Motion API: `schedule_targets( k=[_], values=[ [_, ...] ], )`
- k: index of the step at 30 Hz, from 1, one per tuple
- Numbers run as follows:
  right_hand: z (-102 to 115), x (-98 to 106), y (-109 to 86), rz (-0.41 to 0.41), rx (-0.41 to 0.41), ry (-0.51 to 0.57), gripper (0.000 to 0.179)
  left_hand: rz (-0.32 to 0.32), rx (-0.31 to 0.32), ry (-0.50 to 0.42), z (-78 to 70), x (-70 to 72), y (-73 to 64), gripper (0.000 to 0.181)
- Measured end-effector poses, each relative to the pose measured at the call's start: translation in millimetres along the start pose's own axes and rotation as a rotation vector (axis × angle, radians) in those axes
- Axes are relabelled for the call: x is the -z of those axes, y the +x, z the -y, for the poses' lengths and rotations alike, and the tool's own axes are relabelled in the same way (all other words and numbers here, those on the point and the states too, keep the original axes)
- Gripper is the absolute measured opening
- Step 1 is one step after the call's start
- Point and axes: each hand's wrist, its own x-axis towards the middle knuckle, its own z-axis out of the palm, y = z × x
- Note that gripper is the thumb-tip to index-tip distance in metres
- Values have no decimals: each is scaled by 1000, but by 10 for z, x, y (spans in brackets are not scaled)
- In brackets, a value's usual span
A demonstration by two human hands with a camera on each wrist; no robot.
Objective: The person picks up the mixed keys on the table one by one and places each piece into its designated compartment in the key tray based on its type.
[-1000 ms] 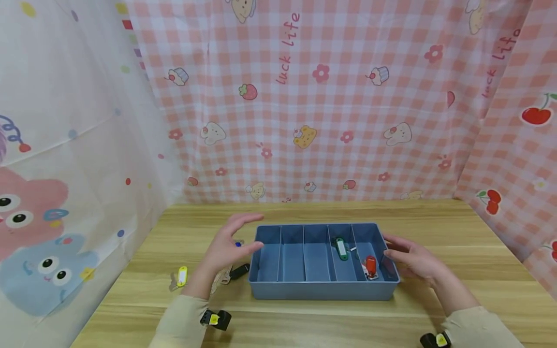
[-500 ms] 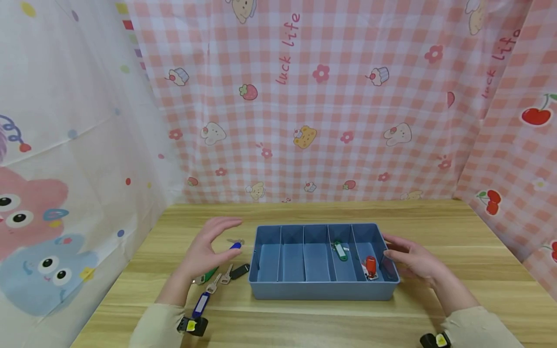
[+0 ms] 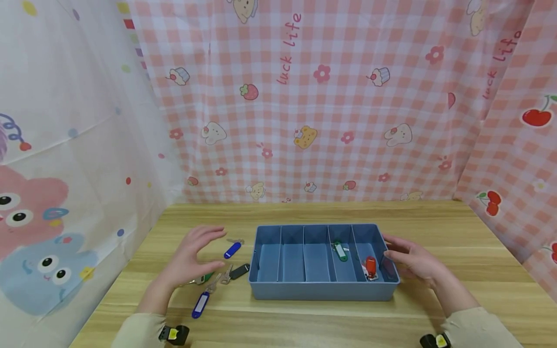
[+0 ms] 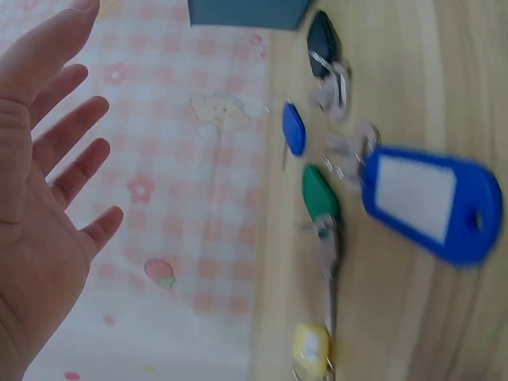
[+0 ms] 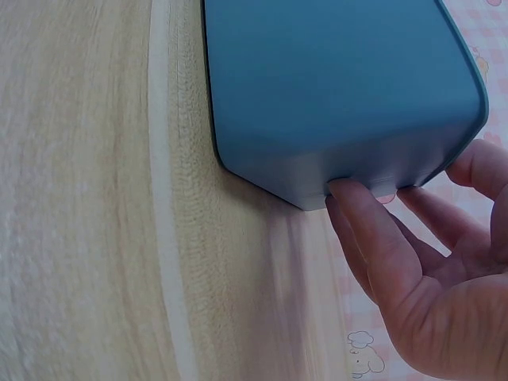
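My left hand (image 3: 184,258) hovers over the left of the table, fingers spread and nothing in them. Around it lie keys with tags: a blue key tag (image 3: 232,250), a black key tag (image 3: 240,271), and a nearer blue key tag (image 3: 201,304). A green key tag (image 4: 319,193) and a yellow key tag (image 4: 311,349) show in the left wrist view; the hand mostly hides them from the head camera. My right hand (image 3: 413,258) holds the right end of the blue-grey divided box (image 3: 322,291), thumb at the rim, fingertips against the outer wall.
Inside the box, a green key tag (image 3: 340,251) lies in the second compartment from the right. A red key tag (image 3: 371,267) lies in the rightmost one. Pink checked cloth (image 3: 322,106) hangs behind the wooden table (image 3: 304,324).
My left hand has drawn back leftward from the box's left end, uncovering the blue and black key tags and covering the yellow one. The right hand and the box have stayed put.
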Motion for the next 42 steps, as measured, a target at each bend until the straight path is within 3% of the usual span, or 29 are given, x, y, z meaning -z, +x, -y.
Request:
schedule_targets(
  k=[5,16,27,34,42],
  values=[
    [8,-5,-6,-8,-4,-4,65,33,45,-8,65,52,-110,72],
    [7,-3,-17,-18,-9,-20,64,107,204,-88,212,131,-324,66],
    [4,-6,-7,-20,-18,-23,64,195,369,-167,304,165,-420,64],
    [15,-5,-12,-26,-28,-27,64,272,392,-166,352,171,-427,62],
    [17,-6,-14,-23,-26,-20,65,323,360,-179,442,160,-451,51]
  ],
)
